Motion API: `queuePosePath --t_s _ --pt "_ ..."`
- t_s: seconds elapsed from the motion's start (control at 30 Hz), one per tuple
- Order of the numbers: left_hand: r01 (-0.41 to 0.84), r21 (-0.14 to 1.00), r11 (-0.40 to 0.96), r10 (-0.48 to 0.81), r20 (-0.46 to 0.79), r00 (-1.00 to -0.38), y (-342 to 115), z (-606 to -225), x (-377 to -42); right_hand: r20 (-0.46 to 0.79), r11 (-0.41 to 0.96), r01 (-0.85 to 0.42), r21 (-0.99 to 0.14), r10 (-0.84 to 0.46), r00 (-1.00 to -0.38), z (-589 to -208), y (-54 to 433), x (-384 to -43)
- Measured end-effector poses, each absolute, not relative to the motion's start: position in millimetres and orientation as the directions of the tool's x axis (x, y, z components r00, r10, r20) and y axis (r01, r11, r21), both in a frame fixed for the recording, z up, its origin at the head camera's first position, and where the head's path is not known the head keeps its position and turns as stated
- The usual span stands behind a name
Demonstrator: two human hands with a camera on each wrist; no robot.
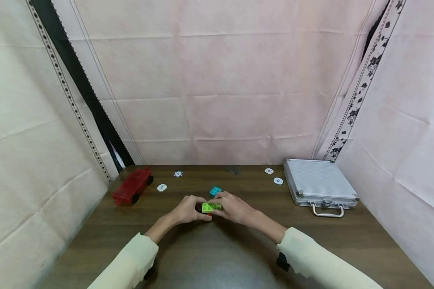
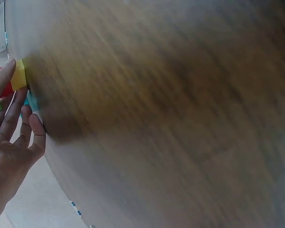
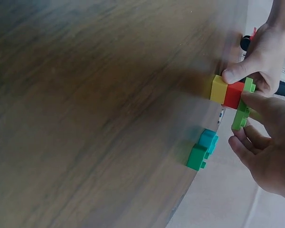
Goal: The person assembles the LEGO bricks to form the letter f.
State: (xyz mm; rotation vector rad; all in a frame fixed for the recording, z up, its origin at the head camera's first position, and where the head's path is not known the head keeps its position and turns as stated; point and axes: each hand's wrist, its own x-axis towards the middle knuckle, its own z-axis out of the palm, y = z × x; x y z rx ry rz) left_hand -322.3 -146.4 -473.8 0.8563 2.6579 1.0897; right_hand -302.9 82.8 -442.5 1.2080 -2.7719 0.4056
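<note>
In the head view, a light green studded brick (image 1: 211, 207) sits on top of a red brick (image 1: 209, 214). The right wrist view shows a yellow brick (image 3: 218, 89) below the red one, on the table. My left hand (image 1: 188, 209) grips the red and yellow part of this stack from the left, its thumb at the near side. From the right, my right hand (image 1: 235, 207) pinches the light green brick, which overhangs the red one. Beyond the right hand lies a teal brick (image 3: 209, 139) beside a darker green brick (image 3: 197, 156); the head view shows the teal one partly.
A red toy car (image 1: 134, 186) stands at the table's left edge. At the right is a silver case (image 1: 320, 180), its handle facing me. White chips lie toward the back, such as one chip (image 1: 162, 187) on the left and another chip (image 1: 278, 181) near the case. Cloth hangs around the table.
</note>
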Motion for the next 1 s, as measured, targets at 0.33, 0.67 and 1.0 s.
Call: queuePosePath --t_s 0.33,0.67,1.0 --pt "0.446 0.685 0.576 0.547 0.082 -0.833 -149 -479 -322 0.153 0.636 -0.729 -0.254 -0.717 -0.680 -437 73 -309" --pt "0.466 0.693 0.550 0.572 0.094 -0.815 -147 -475 -324 0.172 0.633 -0.715 -0.296 -0.701 -0.692 -436 70 -313" --pt "0.450 0.678 0.581 0.560 0.068 -0.826 -146 -473 -321 0.208 0.573 -0.711 -0.408 -0.700 -0.684 -428 80 -320"
